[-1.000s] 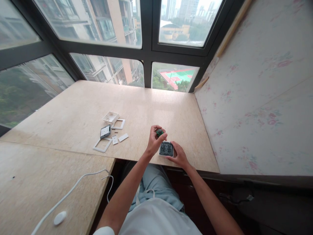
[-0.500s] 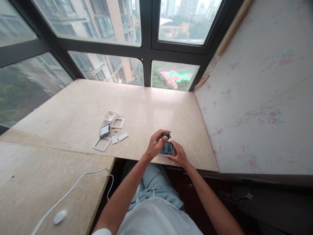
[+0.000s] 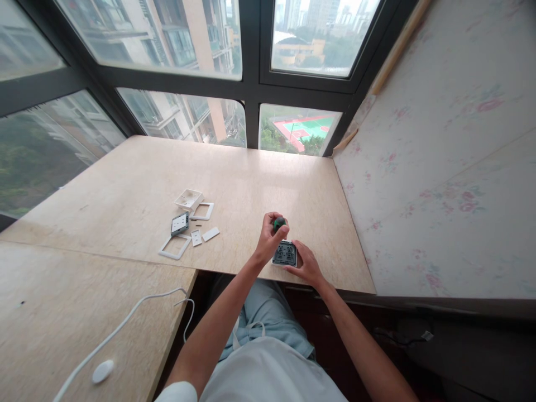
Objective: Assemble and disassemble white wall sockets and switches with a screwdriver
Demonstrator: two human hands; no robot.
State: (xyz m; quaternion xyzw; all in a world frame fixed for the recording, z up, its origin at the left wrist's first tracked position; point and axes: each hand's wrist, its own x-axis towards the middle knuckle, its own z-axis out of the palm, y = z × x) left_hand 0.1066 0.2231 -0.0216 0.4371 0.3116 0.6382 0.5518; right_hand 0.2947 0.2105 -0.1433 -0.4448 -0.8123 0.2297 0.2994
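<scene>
My left hand is closed around the green and black handle of a screwdriver, just above the far left edge of a socket module. The screwdriver's shaft and tip are hidden by the hand. The module is dark grey with a pale rim and lies near the counter's front edge. Against its right side my right hand is curled, thumb at the near edge and fingers at the far right corner, gripping it.
To the left lie a white back box, two white frames, another socket module, white cover pieces and small screws. A white cable and a white disc rest on the lower left counter. A papered wall stands right.
My left hand has shifted slightly left and away from me with the screwdriver, uncovering more of the socket module. My right hand and the module have stayed put.
</scene>
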